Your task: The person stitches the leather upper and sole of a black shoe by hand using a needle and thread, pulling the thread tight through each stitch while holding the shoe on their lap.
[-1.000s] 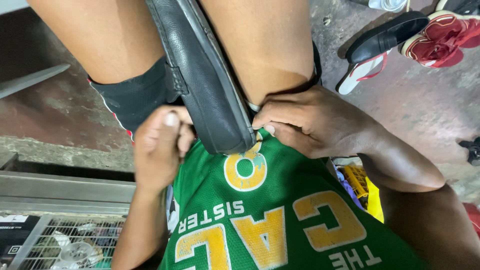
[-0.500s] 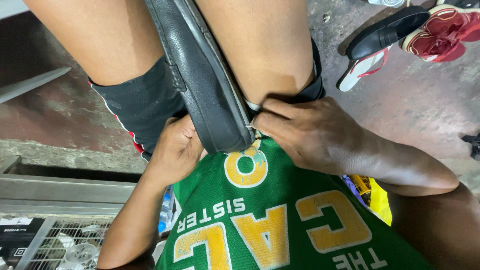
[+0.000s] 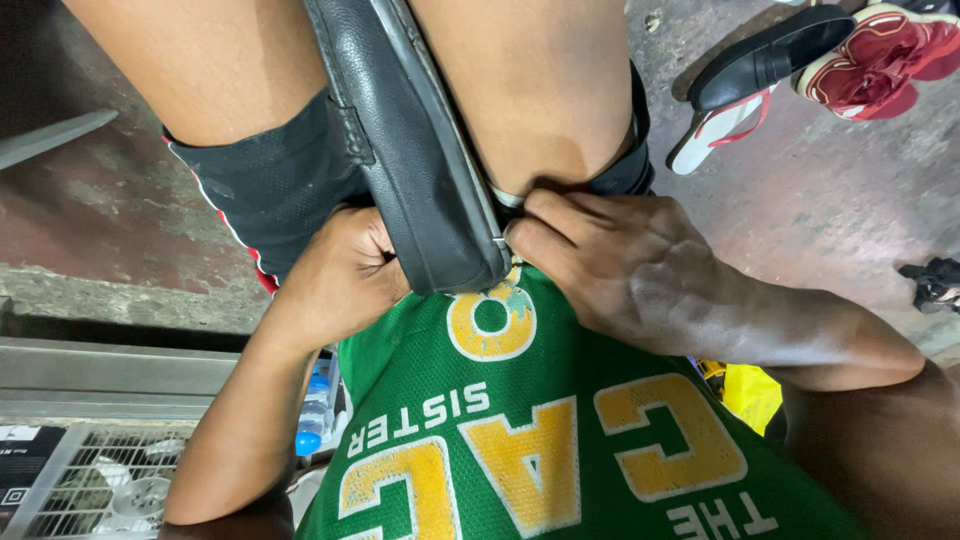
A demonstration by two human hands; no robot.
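Right, head view: long black leather shoe (image 3: 415, 150) lies wedged between the bare thighs, heel end low against the green jersey w/ yellow letters (image 3: 560, 440). Left hand (image 3: 335, 275) sits at 8 o'clock of the heel, fingers curled shut around the underside edge; right hand (image 3: 625, 265) at 3 o'clock, thumb and forefinger pinched on the pale sole rim. Judgement: keep thighs clamped so the shoe can't twist, press evenly w/ both hands along the seam, work in short sections.
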